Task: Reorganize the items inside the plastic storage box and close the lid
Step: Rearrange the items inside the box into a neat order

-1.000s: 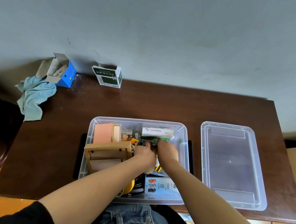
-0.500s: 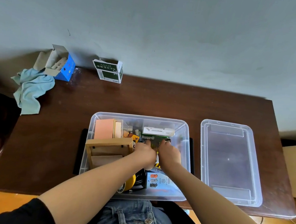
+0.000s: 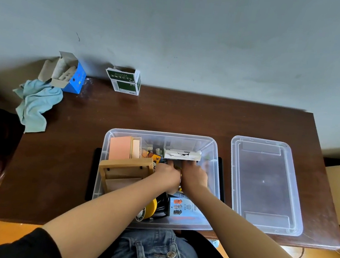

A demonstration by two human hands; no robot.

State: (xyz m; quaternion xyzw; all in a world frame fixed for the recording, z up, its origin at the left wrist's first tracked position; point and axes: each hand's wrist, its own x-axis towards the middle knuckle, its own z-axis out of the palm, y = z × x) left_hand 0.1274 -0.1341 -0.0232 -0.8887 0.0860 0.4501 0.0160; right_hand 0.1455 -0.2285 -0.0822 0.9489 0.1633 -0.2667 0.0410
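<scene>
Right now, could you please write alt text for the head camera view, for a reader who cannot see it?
Seen from above, a person's left hand and right hand reach together into an open clear plastic storage box crowded with small items, just below a white carton. The clear lid lies on the dark wooden table to the right of the box.

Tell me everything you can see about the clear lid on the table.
The lid is clear, slightly frosted plastic, a rounded rectangle with a raised rim and moulded recesses at both short ends. It lies flat on the dark wooden table, off the storage box and apart from it, toward the table's right end. Neither hand touches it.
</scene>
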